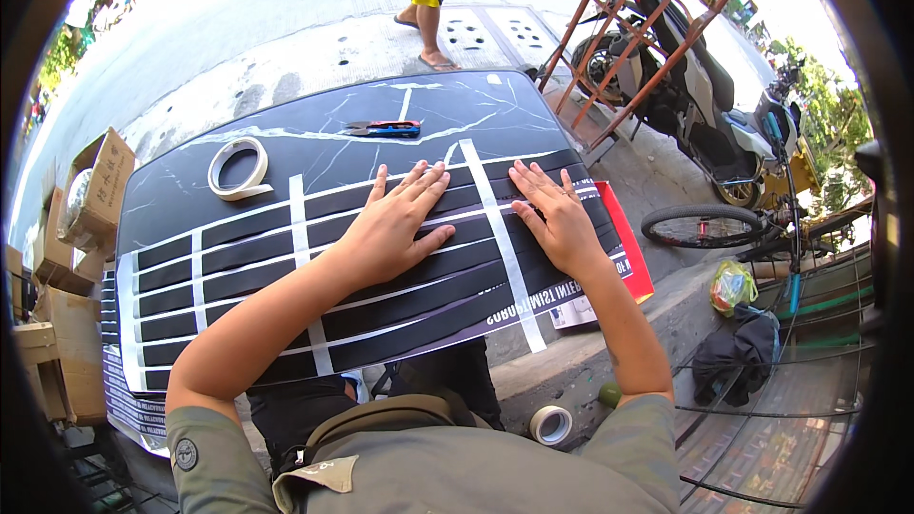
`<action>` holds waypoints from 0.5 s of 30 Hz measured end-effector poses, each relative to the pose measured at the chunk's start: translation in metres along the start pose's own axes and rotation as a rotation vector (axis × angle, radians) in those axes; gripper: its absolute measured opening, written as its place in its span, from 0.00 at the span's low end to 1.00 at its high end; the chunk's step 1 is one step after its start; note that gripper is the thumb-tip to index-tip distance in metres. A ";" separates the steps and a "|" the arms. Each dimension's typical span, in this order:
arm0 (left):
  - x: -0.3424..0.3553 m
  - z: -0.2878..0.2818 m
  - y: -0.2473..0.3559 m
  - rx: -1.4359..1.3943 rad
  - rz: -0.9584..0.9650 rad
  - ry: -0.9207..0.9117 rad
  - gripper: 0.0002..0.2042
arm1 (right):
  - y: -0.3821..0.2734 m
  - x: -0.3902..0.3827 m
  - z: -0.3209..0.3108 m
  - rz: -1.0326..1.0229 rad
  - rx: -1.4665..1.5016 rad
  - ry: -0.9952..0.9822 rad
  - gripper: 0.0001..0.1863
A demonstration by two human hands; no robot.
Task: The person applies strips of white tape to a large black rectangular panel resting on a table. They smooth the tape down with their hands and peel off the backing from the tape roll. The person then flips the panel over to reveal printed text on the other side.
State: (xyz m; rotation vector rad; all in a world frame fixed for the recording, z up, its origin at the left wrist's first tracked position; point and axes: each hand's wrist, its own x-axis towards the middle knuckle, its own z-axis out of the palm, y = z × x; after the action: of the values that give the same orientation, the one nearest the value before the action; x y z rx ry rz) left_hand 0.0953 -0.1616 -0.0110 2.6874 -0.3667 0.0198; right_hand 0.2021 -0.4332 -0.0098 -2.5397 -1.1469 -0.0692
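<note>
My left hand (400, 224) lies flat and palm down on a row of black strips (249, 252), its fingers spread. To the right, my right hand (560, 224) presses flat on the same strips with its fingers stretched out. Between the hands, a length of white tape (498, 228) runs across the strips. More bands of tape cross them further left. All this lies on a black table top (333, 100) with white marbled veins. A roll of white tape (261, 168) rests beyond the strips at the left. Near the far edge lies a folding tool (383, 128) with red and blue handles.
Cardboard boxes (100, 181) are stacked left of the table. A red sheet or box (624, 238) sticks out at its right edge. Another tape roll (537, 426) sits low near me. A metal rack (657, 76), a motorcycle (695, 86) and a bicycle wheel (705, 226) stand right. A person (433, 0) walks beyond.
</note>
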 end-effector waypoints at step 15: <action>0.011 0.007 0.007 -0.022 0.104 -0.045 0.27 | 0.000 -0.011 -0.013 -0.044 0.189 -0.105 0.26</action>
State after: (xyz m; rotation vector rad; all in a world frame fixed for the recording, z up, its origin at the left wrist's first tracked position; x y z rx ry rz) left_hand 0.1040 -0.1732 -0.0137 2.6479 -0.5171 -0.0139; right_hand 0.1965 -0.4453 0.0004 -2.3764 -1.1881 0.1558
